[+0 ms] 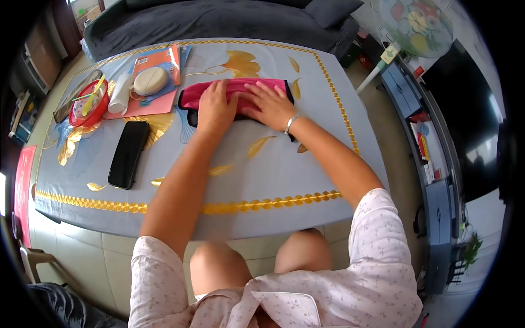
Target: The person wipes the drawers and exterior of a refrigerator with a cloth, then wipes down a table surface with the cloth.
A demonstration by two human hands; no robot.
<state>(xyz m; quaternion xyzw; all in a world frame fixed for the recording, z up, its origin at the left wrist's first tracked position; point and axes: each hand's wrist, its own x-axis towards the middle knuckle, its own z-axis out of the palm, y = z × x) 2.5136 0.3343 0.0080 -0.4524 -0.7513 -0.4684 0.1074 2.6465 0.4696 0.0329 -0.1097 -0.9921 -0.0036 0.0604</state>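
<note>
A pink cloth with black edging (188, 97) lies folded on the patterned tablecloth (262, 180), near the far middle of the table. My left hand (217, 107) rests on its left half, palm down, fingers pointing away from me. On the right half lies my right hand (269, 107), its fingers spread flat and slanting to the left, a silver bracelet at the wrist. The two hands nearly meet at the thumbs. Part of the cloth is hidden under them, and black edging shows below and between the hands.
A black phone (128, 155) lies left of my left forearm. Farther left are a red basket (89, 104), a white tube (120, 93), a round cream case (150, 81) and an orange booklet (172, 63). Beyond the table stands a dark sofa (219, 21); a fan (416, 24) stands right.
</note>
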